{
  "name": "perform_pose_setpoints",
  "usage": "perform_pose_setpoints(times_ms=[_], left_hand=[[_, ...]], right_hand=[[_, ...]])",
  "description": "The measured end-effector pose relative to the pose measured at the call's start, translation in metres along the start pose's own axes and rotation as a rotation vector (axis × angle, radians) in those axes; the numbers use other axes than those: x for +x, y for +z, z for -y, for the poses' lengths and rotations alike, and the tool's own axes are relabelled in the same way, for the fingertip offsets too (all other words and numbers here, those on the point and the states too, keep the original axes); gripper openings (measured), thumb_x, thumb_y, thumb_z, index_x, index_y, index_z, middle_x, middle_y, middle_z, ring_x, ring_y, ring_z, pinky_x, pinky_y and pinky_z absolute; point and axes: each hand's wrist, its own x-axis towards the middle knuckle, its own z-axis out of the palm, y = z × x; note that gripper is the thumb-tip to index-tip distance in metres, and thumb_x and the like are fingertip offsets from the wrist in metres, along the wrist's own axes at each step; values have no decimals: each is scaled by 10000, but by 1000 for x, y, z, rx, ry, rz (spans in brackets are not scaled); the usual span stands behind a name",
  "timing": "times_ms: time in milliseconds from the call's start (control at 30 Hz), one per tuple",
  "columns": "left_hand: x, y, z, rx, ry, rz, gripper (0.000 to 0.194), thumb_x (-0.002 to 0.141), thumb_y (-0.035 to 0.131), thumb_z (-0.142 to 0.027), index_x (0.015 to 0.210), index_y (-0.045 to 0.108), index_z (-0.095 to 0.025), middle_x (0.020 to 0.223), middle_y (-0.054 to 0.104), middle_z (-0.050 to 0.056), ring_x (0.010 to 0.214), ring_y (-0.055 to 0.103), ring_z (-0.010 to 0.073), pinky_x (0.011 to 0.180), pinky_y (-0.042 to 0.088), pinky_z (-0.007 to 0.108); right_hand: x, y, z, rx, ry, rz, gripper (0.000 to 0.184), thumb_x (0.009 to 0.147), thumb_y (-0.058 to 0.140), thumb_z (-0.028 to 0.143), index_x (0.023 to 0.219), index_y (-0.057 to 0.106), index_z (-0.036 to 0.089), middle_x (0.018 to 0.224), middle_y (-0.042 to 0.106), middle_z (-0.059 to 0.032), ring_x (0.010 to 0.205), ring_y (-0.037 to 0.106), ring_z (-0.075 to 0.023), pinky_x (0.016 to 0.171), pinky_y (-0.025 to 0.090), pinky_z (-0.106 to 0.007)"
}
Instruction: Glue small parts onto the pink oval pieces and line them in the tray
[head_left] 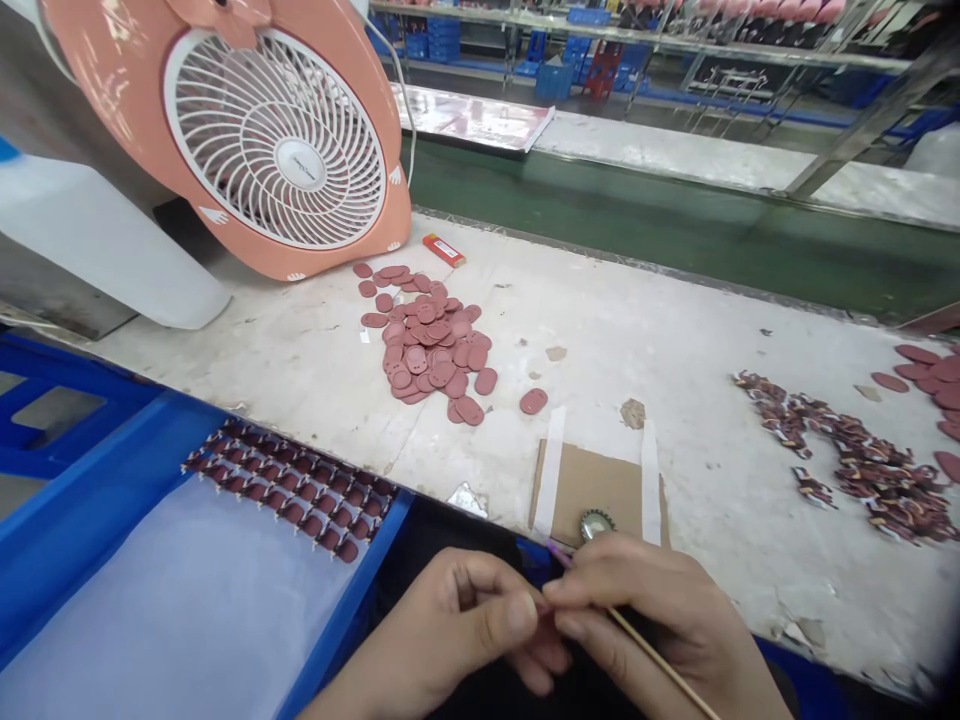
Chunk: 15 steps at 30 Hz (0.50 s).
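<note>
My left hand [442, 630] is pinching a small pink piece [544, 622], my right hand [645, 610] is grasping a thin wooden stick [664, 664], a bottle cap [597, 523] is lying on taped cardboard [615, 490], pink oval pieces [424, 340] are heaping on the table [675, 340] farther away

item [543, 622] between left hand [450, 630] and right hand [660, 620], mostly hidden, seemingly pink

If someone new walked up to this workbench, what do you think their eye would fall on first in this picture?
A newcomer would probably notice the large pink fan at the top left of the bench, then the heap of pink oval pieces near its middle. At the bottom, the left hand and right hand meet at the fingertips, the right holding a thin wooden stick, beside neat rows of small pieces on a blue tray.
</note>
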Motion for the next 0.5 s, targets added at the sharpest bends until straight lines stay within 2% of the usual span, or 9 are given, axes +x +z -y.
perform_pose_setpoints(times_ms=[100, 200, 233, 300, 400, 500], left_hand=[[10, -10, 9, -61, -230, 195, 375, 549, 917, -482, 730, 809, -172, 677, 773, 27, 551, 650, 97, 574, 490, 175], [20, -14, 23, -113, -335, 318, 426, 389, 983, -411, 680, 804, -156, 588, 726, -6, 487, 563, 56, 516, 426, 142], [22, -14, 28, -140, -361, 353, 438, 372, 991, -392, 680, 805, -142, 575, 718, -7, 470, 541, 42, 496, 410, 131], [24, -12, 34, -205, -377, 382, 461, 379, 993, -390, 710, 813, -126, 596, 732, 6, 465, 550, 28, 487, 412, 112], [25, -9, 39, -327, -299, 352, 446, 430, 981, -411, 769, 819, -170, 695, 785, 26, 554, 662, 58, 548, 473, 114], [25, -7, 39, -420, -194, 346, 377, 509, 970, -348, 814, 803, -202, 759, 800, 25, 623, 700, 68, 535, 474, 103]], right_hand=[[1, -5, 5, 12, -74, 118, 152, 979, 614, 103, 1079, 673, 201, 833, 676, -15, 733, 664, -98, 679, 535, -144], [-8, -6, 7, 51, -44, 136, 150, 1023, 609, 249, 1166, 653, 239, 838, 692, -4, 738, 674, -101, 707, 543, -144], [-13, -6, 6, 42, -29, 84, 184, 1034, 594, 271, 1211, 639, 255, 842, 699, 5, 741, 679, -100, 715, 546, -142], [-26, -8, 1, -27, 9, -105, 233, 1056, 538, 262, 1275, 619, 262, 839, 700, 16, 708, 676, -89, 687, 549, -133], [-43, -10, -11, -247, 73, -381, 242, 1062, 480, 222, 1234, 649, 245, 831, 688, 9, 677, 657, -93, 610, 543, -146], [-48, -8, -23, -376, 94, -452, 202, 1053, 481, 211, 1125, 668, 235, 869, 684, 4, 730, 658, -106, 613, 535, -164]])
